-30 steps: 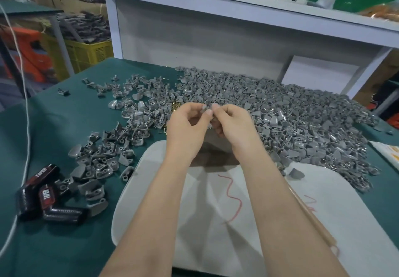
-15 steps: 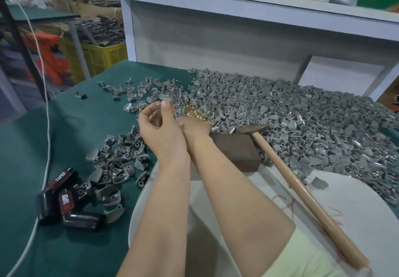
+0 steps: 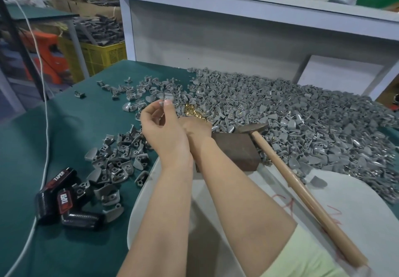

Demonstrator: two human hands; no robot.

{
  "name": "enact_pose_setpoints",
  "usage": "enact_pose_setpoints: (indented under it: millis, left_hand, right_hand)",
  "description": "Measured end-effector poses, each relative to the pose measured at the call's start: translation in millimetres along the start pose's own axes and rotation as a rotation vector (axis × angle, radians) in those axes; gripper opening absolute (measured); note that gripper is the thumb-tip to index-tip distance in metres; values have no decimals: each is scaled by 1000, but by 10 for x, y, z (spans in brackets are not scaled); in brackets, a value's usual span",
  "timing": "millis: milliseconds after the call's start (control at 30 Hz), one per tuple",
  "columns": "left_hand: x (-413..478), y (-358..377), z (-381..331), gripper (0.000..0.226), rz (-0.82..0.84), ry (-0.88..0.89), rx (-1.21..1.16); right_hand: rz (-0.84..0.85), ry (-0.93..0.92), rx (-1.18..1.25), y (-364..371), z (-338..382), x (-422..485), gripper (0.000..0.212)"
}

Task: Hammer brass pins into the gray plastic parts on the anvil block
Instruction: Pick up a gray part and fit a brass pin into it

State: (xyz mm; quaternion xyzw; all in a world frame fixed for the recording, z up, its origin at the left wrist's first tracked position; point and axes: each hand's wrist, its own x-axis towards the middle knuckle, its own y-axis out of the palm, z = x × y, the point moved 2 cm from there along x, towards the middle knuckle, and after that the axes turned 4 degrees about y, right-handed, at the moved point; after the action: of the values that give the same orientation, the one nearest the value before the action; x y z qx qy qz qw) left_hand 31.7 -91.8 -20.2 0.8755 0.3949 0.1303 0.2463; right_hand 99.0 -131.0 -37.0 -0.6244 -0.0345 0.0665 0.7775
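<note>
My left hand (image 3: 164,127) is raised over the green table and pinches a small gray plastic part (image 3: 166,99) at its fingertips. My right hand (image 3: 197,128) lies crossed behind it, reaching into a small heap of brass pins (image 3: 193,112); its fingers are hidden. The brown anvil block (image 3: 237,150) stands just right of my wrists with nothing on its top but the hammer head. The hammer (image 3: 302,190) lies loose, its head on the block and its wooden handle pointing toward me at the right.
A big pile of gray parts (image 3: 291,116) covers the table's back and right. A smaller pile (image 3: 121,158) lies at the left, beside black TAPER-labelled pieces (image 3: 62,199) and a white cable (image 3: 45,108). A white board (image 3: 356,212) underlies the block. A white shelf stands behind.
A second ago both hands were together at their fingertips in front of me. My right hand has since gone to the brass pins and my left holds the part up; little moved in the last half second.
</note>
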Motion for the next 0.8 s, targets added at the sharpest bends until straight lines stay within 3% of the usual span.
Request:
enact_pose_setpoints:
  millis: [600,700,800]
  left_hand:
    - [-47,47,1,12,61,28,6]
    - [-66,73,18,11,158,33,40]
    - [-121,139,62,11,397,37,176]
  right_hand:
    - [-26,-10,56,-68,-11,81,26]
    - [-110,38,116,-245,-219,38,12]
    - [-243,83,390,-424,-601,-141,8]
